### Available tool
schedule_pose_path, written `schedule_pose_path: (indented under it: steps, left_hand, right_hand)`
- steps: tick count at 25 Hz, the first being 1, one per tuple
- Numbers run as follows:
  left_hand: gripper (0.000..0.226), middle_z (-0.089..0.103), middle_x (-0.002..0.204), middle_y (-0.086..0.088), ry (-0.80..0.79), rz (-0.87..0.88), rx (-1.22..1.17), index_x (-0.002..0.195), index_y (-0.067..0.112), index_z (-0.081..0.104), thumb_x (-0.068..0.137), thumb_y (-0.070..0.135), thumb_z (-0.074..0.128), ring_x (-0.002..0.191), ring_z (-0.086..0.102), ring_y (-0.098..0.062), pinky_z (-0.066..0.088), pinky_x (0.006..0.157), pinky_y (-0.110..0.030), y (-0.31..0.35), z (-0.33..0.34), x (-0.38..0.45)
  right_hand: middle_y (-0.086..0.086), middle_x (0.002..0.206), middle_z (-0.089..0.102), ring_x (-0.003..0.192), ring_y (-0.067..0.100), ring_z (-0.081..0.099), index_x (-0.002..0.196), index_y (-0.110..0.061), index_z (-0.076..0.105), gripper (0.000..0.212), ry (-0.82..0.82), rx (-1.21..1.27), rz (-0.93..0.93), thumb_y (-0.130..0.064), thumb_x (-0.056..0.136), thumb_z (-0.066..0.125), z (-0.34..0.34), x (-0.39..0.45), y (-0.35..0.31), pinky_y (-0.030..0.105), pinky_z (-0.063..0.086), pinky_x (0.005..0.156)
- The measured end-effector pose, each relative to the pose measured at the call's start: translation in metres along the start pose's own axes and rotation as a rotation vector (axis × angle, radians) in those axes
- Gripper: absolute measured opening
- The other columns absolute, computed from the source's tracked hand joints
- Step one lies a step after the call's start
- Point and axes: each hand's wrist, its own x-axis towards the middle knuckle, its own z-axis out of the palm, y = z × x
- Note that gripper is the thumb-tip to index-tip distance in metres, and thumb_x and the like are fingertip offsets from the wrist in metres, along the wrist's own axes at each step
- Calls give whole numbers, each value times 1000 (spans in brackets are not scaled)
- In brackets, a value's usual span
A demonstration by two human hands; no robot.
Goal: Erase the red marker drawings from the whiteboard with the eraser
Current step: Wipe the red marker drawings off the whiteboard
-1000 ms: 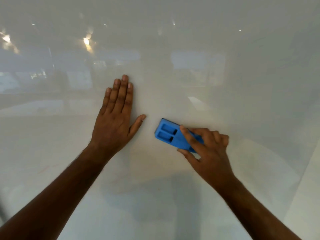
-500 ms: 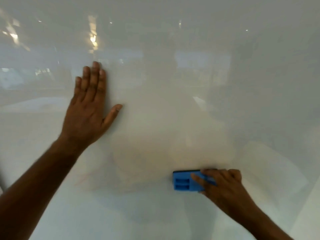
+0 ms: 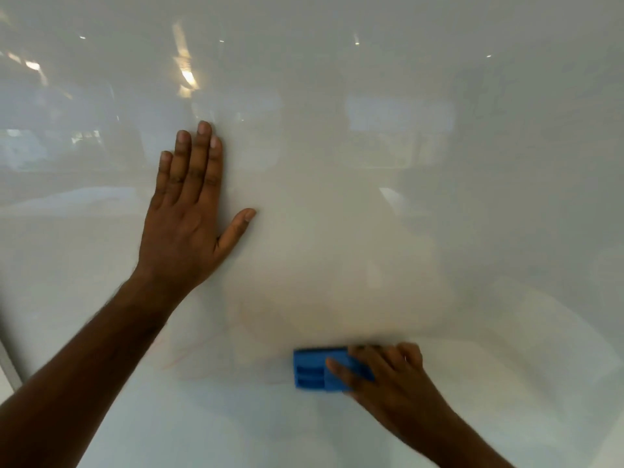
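Note:
The glossy whiteboard (image 3: 439,197) fills the whole view. My right hand (image 3: 388,383) grips a blue eraser (image 3: 312,369) and presses it flat on the board, low and right of centre. My left hand (image 3: 189,217) lies flat on the board at centre left, fingers together and pointing up, thumb spread, holding nothing. Faint red marker traces (image 3: 189,352) show as thin smeared lines left of the eraser, below my left wrist. The board around the middle looks hazy and slightly pinkish.
A grey frame edge (image 3: 8,363) of the board shows at the lower left. Reflections of ceiling lights (image 3: 187,76) and room furniture glare across the upper half of the board.
The eraser and my right hand swept from the middle of the board down to its lower part, then shifted slightly left. My left hand stayed flat on the board.

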Motion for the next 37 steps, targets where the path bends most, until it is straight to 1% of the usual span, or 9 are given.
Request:
schedule_pose_path:
  steps: [5,9,15,19,24,28,30,34,37]
  left_hand:
    - [87,7,182,-19,20,-2,2,172,-1,11,114,58,37,170,5,-38,7,139,-52,0,2,-1]
    - [86,8,182,-18,46,-9,3,172,-1,13,114,57,38,169,6,-38,7,139,-51,1,4,-1]
    - [86,6,182,-16,37,-9,1,173,0,11,115,56,39,170,5,-37,6,139,-50,1,5,-2]
    - [86,3,182,-15,26,4,4,173,2,8,115,58,37,170,4,-37,5,139,-49,0,4,-3]
    - [85,8,182,-18,32,10,12,173,1,12,115,57,39,169,8,-39,5,139,-48,-3,4,-4]
    - [85,8,182,-18,40,9,8,172,1,12,115,57,40,169,9,-40,3,139,-46,-3,6,-4]
    - [85,9,181,-19,39,6,7,172,0,12,115,56,41,169,9,-41,3,139,-47,-3,6,-4]
    - [83,12,181,-21,41,-3,-3,172,-1,15,116,55,41,168,11,-43,5,139,-48,-2,5,-3]
    - [83,12,181,-22,21,10,-14,172,-1,14,116,55,40,168,10,-42,7,139,-49,-3,2,-4]
  right_hand:
    - [-3,126,59,99,18,54,151,-44,47,70,-86,-125,-107,-25,84,61,-3,-59,21,39,41,76]
    - [2,125,67,91,25,63,153,-38,46,51,34,-116,92,-41,103,57,-28,-18,57,42,38,79]
    - [0,124,62,95,27,61,151,-37,49,56,168,31,355,-56,99,58,-45,77,33,45,36,85]
    - [-5,128,61,97,21,58,146,-41,57,48,115,38,168,-49,100,64,-9,66,-30,44,40,85]
    - [-12,120,70,99,14,59,145,-49,52,70,-140,-57,1,-44,83,84,20,-19,-42,42,38,87]
    - [-3,122,71,99,20,56,149,-43,51,50,15,-118,38,-39,101,63,-4,-20,-2,43,36,84]
    - [1,124,65,95,25,55,156,-39,43,52,84,-95,159,-46,106,54,-26,11,20,46,38,84]
    - [1,119,60,91,26,53,153,-35,51,62,188,-17,377,-56,96,67,-52,87,33,48,37,83]
    - [-1,120,55,91,27,50,151,-36,51,59,175,2,328,-58,97,61,-42,121,1,45,34,84]
